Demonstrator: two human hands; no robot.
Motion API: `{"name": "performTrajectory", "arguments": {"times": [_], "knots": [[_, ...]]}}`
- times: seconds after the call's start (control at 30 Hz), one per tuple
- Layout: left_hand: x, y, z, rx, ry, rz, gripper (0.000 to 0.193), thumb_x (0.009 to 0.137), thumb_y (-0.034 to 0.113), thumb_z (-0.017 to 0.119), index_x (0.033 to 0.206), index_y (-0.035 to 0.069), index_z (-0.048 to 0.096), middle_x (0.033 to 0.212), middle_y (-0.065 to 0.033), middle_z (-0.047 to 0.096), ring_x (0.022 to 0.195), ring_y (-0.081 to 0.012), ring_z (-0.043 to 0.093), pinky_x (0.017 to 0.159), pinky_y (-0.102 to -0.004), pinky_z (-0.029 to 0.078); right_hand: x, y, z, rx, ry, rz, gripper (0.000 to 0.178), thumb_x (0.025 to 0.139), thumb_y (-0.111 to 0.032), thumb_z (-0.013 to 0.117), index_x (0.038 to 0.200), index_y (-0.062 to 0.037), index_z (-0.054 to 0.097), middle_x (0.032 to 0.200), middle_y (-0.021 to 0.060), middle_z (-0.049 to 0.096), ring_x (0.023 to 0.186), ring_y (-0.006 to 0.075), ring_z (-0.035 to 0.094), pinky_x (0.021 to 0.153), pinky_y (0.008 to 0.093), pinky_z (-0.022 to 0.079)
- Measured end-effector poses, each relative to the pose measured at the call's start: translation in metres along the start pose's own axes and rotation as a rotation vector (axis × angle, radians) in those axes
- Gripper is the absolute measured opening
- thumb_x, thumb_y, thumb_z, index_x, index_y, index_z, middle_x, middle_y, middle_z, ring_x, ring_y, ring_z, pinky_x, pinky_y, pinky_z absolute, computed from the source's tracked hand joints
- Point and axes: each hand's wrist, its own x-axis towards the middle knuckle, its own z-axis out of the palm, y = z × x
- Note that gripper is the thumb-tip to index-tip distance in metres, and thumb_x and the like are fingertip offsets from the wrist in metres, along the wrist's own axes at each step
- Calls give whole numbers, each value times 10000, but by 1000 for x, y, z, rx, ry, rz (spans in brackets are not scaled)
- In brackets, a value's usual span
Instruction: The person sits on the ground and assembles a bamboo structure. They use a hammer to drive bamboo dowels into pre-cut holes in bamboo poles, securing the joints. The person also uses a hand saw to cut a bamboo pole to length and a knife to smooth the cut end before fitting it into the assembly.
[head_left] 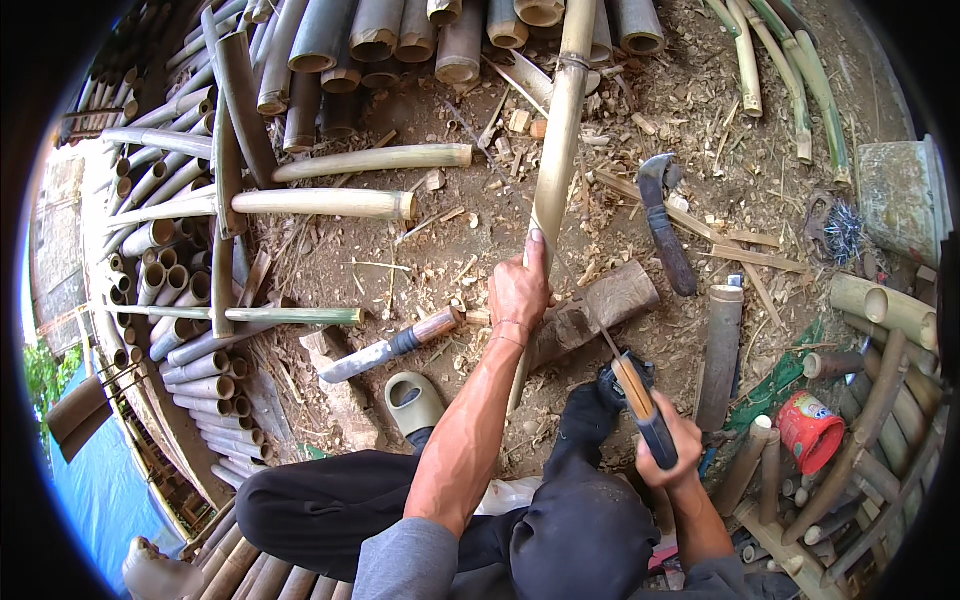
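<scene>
My left hand (520, 292) is wrapped round a long pale bamboo pole (560, 165), thumb laid along it. The pole slopes from the top of the view down past my wrist, beside a chopped wooden block (625, 295). In my right hand (675, 440) is a bladed tool (634, 390) with a wood and black handle. Its narrow blade, seen nearly edge-on, points up and left over the block; whether it touches the pole I cannot tell. A knife (385, 350) with a wooden handle lies left of the pole. A hooked billhook (665, 225) lies to the right.
Stacked bamboo tubes (375, 40) line the back and left. Cut poles (325, 204) jut in from the left. Wood chips cover the dirt floor. A red bucket (808, 432), a grey bucket (905, 205) and bamboo pieces (720, 355) stand or lie at right.
</scene>
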Motion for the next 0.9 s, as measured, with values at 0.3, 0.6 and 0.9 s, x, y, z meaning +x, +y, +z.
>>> {"name": "performTrajectory", "arguments": {"times": [0.3, 0.6, 0.9], "knots": [[0, 1, 4, 35, 38, -33, 809, 950, 701, 352, 891, 1, 753, 612, -172, 666, 686, -319, 718, 677, -459, 528, 33, 1, 21, 54, 66, -36, 536, 713, -12, 593, 1234, 114, 589, 753, 179, 640, 554, 281, 635, 552, 355, 513], [7, -11, 0, 126, 122, 61, 769, 997, 634, 328, 811, 0, 721, 512, -89, 624, 510, -193, 671, 582, -360, 534, -52, 0, -22, -31, -7, 0, 574, 644, -74, 595, 1160, 178, 609, 818, 243, 705, 721, 306, 739, 679, 355, 578], [3, -13, 3, 64, 30, 11, 825, 958, 693, 343, 865, -24, 741, 632, -196, 669, 669, -339, 703, 677, -477, 525, 44, -3, 28, 27, 29, -47, 580, 694, -23, 599, 1255, 122, 574, 865, 194, 689, 609, 243, 678, 604, 337, 547]]}}
